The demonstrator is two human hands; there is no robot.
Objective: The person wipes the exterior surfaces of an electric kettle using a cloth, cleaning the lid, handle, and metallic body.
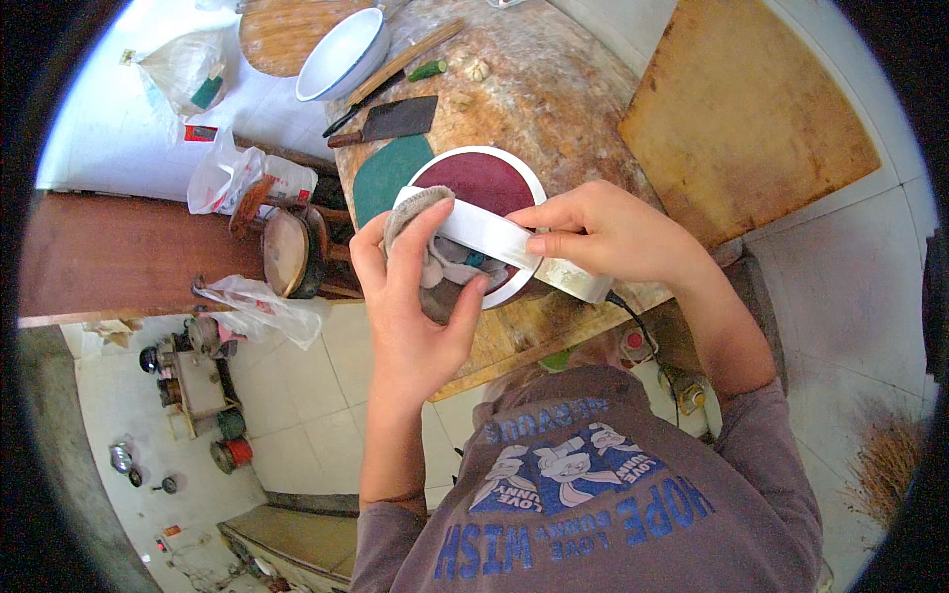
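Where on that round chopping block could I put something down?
The round wooden block is bare on its right half, between the cleaver and the square board. It is crowded at the top by the white bowl, and near the hands: left hand with a cloth, right hand on the white part.

The near rim of the white round appliance (494,212) is covered by the left hand (415,296) and a grey cloth (435,259); the wooden lid (287,30) is cut off at the top edge; floor items at lower left are too small to be identified.
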